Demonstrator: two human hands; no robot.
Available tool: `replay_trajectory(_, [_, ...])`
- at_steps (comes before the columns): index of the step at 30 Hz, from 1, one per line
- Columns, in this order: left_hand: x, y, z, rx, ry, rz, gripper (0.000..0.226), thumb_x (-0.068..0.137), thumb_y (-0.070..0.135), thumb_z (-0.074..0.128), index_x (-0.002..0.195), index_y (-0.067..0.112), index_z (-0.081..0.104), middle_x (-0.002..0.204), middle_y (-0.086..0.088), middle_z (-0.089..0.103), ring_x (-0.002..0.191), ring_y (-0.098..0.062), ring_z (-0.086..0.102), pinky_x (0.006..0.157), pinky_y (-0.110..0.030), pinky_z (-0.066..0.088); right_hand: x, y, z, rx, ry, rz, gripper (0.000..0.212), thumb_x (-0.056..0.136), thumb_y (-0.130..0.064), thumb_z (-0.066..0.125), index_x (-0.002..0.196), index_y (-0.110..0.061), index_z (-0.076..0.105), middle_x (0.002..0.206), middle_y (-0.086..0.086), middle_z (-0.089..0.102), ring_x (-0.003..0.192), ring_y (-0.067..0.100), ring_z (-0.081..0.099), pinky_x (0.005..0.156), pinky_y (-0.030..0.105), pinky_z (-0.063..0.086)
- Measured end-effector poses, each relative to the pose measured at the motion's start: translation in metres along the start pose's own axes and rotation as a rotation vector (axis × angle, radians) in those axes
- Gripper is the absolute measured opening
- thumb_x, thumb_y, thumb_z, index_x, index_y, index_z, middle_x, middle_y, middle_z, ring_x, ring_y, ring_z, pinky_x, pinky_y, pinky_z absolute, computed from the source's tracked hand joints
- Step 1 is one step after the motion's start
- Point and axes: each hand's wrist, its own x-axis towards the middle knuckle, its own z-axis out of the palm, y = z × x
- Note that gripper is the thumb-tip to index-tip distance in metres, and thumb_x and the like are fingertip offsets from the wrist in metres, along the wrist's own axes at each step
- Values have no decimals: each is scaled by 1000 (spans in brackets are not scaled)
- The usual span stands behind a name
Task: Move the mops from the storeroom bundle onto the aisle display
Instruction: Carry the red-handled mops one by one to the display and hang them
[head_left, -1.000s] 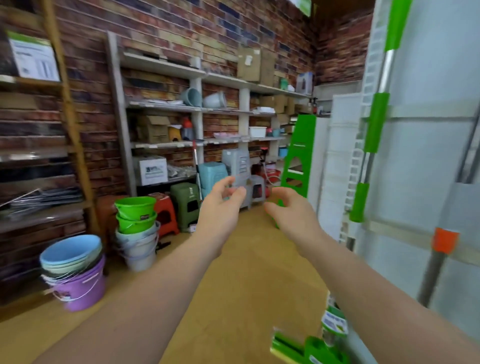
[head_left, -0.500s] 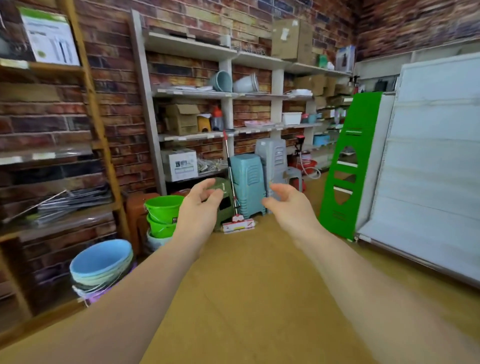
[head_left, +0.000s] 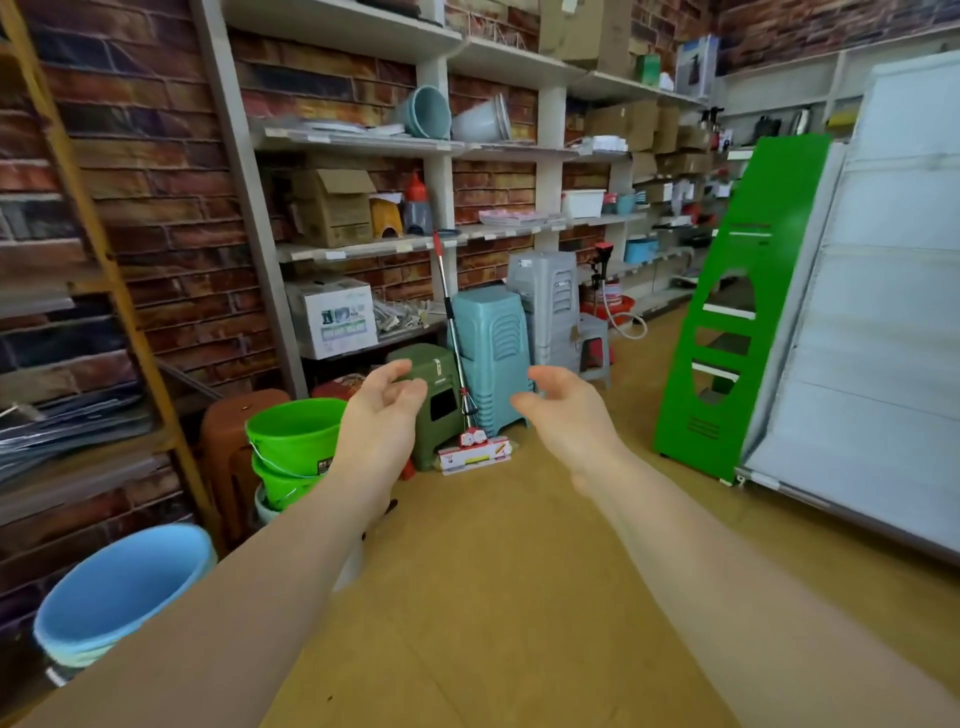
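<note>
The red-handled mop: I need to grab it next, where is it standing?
In the head view the mop stands just left of centre, leaning on the shelf upright, its head on the floor between the green stool and the blue stool stack.

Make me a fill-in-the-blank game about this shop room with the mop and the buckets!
1. The mop leans against the stack of light ____ stools.
2. The two stacked buckets beside the left hand are ____.
3. Both the left hand and the right hand hold ____.
4. The wall behind the shelves is made of ____.

Missing words: blue; green; nothing; brick
</note>
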Motion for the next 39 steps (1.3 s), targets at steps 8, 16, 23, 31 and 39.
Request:
replay_trajectory(8, [182, -16, 75, -62, -46, -24, 36, 95, 23, 47, 131, 22, 47, 116, 0, 52, 121, -21, 50, 109, -42, 36, 190, 6, 17, -10, -20, 9, 46, 92, -20, 52, 137, -20, 41, 142, 1, 44, 112, 19, 55, 91, 30, 43])
replay_trajectory(16, [354, -74, 113, -91, -27, -53, 32, 94, 23, 49, 125, 25, 50, 118, -1, 55, 118, -21, 52, 107, -44, 38, 362, 43, 71, -32, -64, 60, 45, 92, -18, 52, 136, -20, 42, 136, 4, 51, 125, 22, 49, 91, 28, 43])
replay_trajectory(23, [542, -104, 139, -154, -64, -55, 33, 95, 24, 48, 128, 24, 49, 114, 0, 52, 116, -19, 50, 108, -43, 37, 542, 49, 127, -24, -25, 60, 45, 93, -16, 51, 137, -17, 41, 140, 2, 46, 118, 19, 52, 88, 22, 39])
replay_trajectory(31, [722, -130, 199, -127, -135, -79, 36, 95, 20, 47, 131, 18, 48, 99, 7, 53, 106, -18, 52, 106, -42, 39, 725, 78, 144, -1, 45, 123, 44, 91, -16, 56, 133, -15, 45, 143, 4, 44, 114, 17, 52, 88, 21, 37])
replay_trajectory(39, [880, -174, 265, -98, -65, -71, 33, 95, 21, 46, 128, 19, 48, 110, 1, 59, 105, -17, 52, 106, -39, 38, 916, 124, 161, -6, -5, 100, 44, 91, -16, 55, 134, -15, 45, 143, 6, 43, 113, 16, 50, 90, 21, 34])
